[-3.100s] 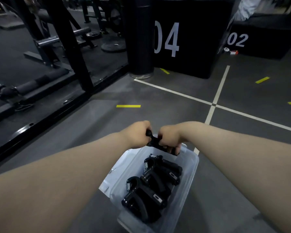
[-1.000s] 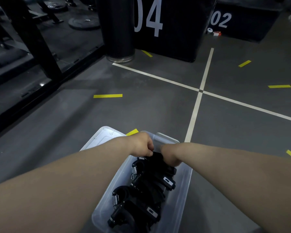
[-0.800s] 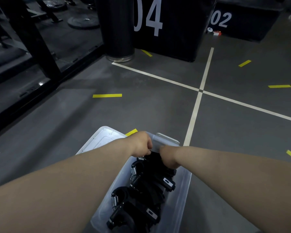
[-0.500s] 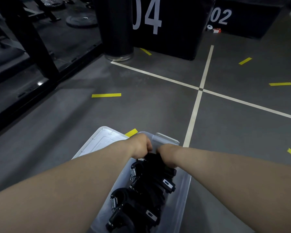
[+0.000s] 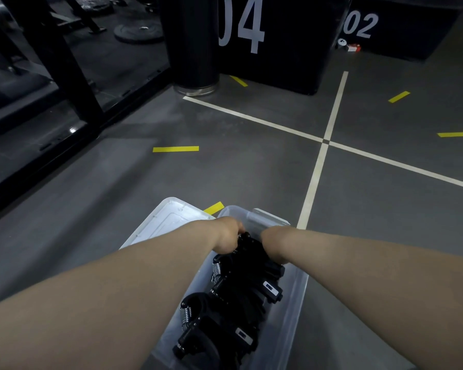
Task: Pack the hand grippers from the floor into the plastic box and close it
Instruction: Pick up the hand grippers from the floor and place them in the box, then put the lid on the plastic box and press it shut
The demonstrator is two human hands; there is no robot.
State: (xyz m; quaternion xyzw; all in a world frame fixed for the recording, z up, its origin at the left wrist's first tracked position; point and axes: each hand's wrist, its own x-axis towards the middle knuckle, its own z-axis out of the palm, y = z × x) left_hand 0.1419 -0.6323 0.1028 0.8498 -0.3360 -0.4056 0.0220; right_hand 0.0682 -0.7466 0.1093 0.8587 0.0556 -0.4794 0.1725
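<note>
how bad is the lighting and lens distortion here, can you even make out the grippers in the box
Head view: dim, low contrast, so the black hand grippers merge into one dark mass in the plastic box, only springs and small labels standing out. Head view: the wide lens stretches both forearms toward the bottom corners; edges look sharp, no clear motion blur.

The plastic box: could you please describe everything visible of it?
The plastic box is a clear, rectangular tub, open, on the grey floor. Black hand grippers with metal springs fill it in a row. Its lid lies flat beside the left side. A flap shows at the far end, where the left hand and right hand grip the farthest gripper.
</note>
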